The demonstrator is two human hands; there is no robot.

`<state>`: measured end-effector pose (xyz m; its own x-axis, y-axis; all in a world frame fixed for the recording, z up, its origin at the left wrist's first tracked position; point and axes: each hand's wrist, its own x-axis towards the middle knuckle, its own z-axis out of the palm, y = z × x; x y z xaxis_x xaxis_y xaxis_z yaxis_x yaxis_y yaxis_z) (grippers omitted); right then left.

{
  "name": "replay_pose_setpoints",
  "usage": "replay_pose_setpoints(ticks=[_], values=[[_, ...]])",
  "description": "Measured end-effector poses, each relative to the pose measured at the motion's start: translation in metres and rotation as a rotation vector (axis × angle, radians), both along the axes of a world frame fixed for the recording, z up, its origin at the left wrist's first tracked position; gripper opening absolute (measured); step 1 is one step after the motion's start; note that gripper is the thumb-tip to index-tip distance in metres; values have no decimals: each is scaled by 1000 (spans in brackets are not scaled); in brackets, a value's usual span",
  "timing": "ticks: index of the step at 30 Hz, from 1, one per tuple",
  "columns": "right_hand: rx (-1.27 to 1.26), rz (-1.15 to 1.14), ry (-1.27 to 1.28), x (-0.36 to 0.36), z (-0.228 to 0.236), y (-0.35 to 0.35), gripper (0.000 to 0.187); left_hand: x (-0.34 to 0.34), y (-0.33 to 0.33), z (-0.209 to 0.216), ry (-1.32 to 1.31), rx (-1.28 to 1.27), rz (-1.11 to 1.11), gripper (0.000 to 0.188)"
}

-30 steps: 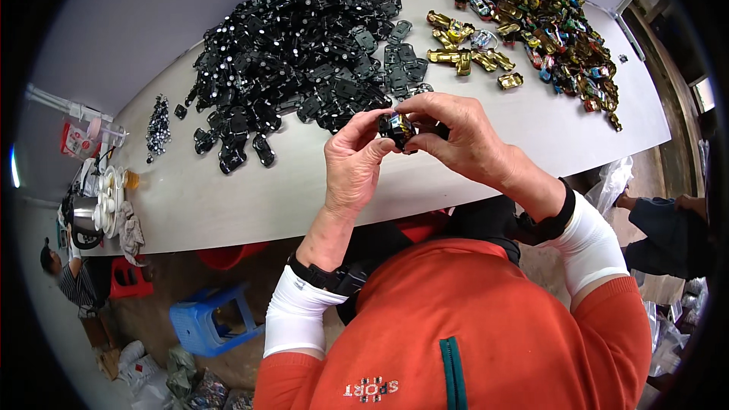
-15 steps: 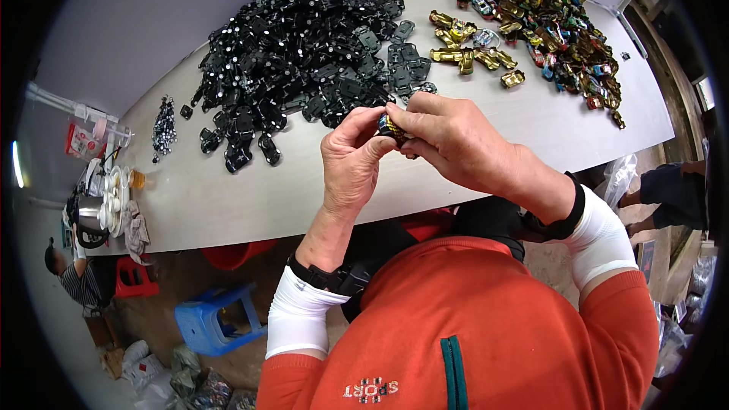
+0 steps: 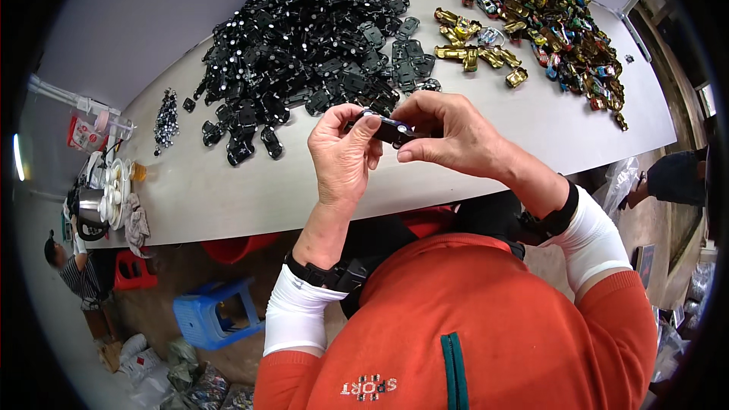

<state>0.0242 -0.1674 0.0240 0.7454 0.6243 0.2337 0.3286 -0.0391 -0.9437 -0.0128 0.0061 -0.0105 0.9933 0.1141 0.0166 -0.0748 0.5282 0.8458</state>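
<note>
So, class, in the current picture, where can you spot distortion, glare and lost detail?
In the head view, the table bows along its near edge and black swallows the corners; also in the head view, a light strip glares white at far left, and the dark toy car shows little detail.

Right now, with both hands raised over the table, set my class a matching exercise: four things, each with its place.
Things:
1. toy car
2. heap of black car chassis
3. blue plastic stool
4. heap of multicoloured car bodies

Places:
A. on the floor
B. at the table's right end
C. in the left hand, right hand at its end
D. on the table, left of item 4

Pairs: 1-C, 2-D, 3-A, 4-B
</note>
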Motion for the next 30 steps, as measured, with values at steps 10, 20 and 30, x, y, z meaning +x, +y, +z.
replay_pose_setpoints(ticks=[10, 20, 30], values=[[-126, -131, 318, 13, 4, -18, 19, 10, 15, -22, 120, -267, -192, 13], [-98, -30, 352, 7, -3, -15, 17, 10, 10, -27, 193, -262, -257, 11], [-238, -305, -180, 8, -33, -9, 12, 8, -15, -9, 130, 68, -18, 9]])
